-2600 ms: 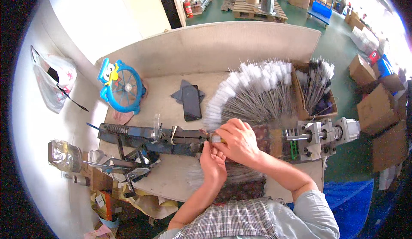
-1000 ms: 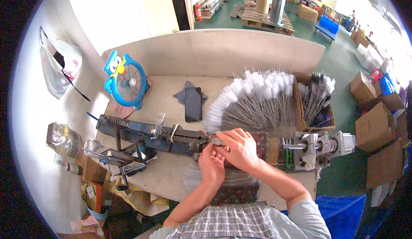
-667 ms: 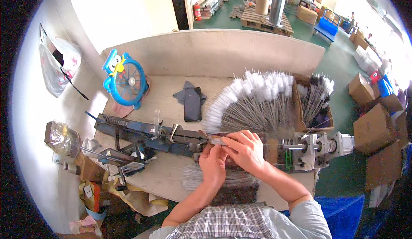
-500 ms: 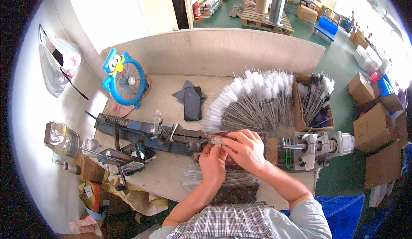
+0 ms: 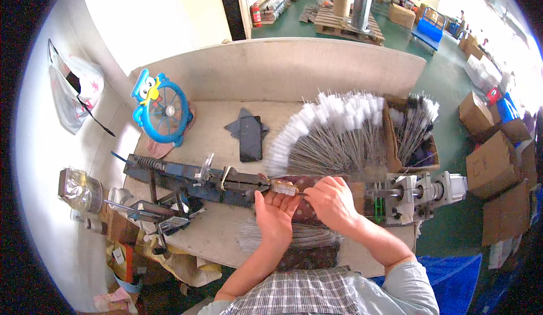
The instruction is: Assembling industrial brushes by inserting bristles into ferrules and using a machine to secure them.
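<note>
Head view: brush fan (image 5: 334,134) beyond hands.

We see a dark phone (image 5: 250,138) lying screen-up and unlit on the far middle of the bench. An open brown cardboard box (image 5: 411,140) stands at the bench's far right corner. More brown cartons (image 5: 498,159) sit stacked on the green floor at right. At far left a clear plastic bag (image 5: 75,93) hangs on the wall, and a clear wrapped jar (image 5: 80,187) stands at near left.

Green workshop floor (image 5: 452,83), beige partition (image 5: 283,69), stacked cardboard boxes (image 5: 498,156)
</note>
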### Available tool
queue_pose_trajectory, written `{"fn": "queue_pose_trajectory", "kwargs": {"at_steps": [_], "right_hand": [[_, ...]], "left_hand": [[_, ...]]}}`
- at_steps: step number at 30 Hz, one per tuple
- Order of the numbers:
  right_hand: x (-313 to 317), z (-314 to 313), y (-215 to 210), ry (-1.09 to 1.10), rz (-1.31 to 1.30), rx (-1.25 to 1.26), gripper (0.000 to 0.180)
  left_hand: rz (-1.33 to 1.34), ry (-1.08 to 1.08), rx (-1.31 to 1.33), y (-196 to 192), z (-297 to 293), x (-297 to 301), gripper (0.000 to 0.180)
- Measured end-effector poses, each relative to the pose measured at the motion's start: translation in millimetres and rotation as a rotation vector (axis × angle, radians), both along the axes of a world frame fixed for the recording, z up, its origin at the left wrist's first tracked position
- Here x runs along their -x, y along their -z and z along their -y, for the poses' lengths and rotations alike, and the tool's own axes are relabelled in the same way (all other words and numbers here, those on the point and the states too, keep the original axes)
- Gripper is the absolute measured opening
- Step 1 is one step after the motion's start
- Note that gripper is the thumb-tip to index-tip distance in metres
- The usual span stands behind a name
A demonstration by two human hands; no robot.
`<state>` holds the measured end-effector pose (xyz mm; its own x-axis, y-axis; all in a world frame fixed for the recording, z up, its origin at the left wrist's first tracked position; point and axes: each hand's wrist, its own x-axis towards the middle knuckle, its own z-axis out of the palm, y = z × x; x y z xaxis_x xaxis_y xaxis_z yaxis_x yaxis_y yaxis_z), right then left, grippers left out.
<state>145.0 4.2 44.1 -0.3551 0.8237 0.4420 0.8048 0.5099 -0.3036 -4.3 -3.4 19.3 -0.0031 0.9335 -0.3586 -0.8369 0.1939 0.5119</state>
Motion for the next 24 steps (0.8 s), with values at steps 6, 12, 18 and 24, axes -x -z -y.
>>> {"fn": "queue_pose_trajectory", "kwargs": {"at_steps": [6, 12, 18, 24], "right_hand": [[-5.1, 6.7, -5.7, 0.021, 0.006, 0.035, 0.021], [-18.6, 17.0, -24.9, -0.044, -0.209, 0.032, 0.019], [-33.6, 45.9, 28.7, -0.138, -0.159, 0.217, 0.012], [-19.5, 58.1, 73.2, -0.073, 0.096, 0.378, 0.009]], "left_hand": [[-0.096, 0.099, -0.010, 2.3, 3.4, -1.6, 0.057], [-0.297, 0.178, -0.014, 5.8, 24.5, 9.1, 0.048], [-0.531, -0.151, 0.098, 46.9, 41.1, 116.5, 0.027], [-0.519, -0.767, 0.237, 81.0, 77.3, 300.3, 0.038]]}}
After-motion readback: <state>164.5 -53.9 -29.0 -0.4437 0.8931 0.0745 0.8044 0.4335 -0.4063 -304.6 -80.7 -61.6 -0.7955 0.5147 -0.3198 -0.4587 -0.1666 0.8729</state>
